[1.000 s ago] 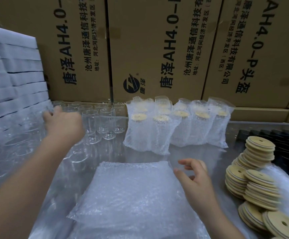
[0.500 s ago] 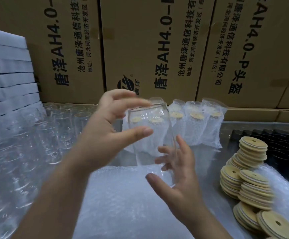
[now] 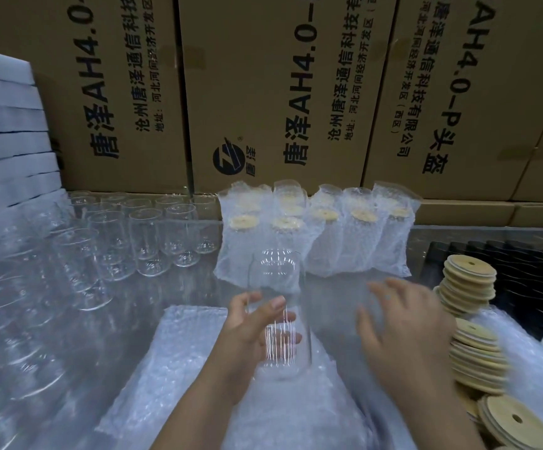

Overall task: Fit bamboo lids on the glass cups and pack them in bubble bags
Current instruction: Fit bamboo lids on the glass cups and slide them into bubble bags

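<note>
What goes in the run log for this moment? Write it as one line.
left hand grip: holds glass cup, unlidded | right hand grip: open, empty, near bamboo lids | bubble bags: beneath cup

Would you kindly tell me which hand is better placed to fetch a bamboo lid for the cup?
The right hand: it is free, fingers spread, beside the stacks of lids. The left hand grips the glass cup upright above the pile of bubble bags.
</note>
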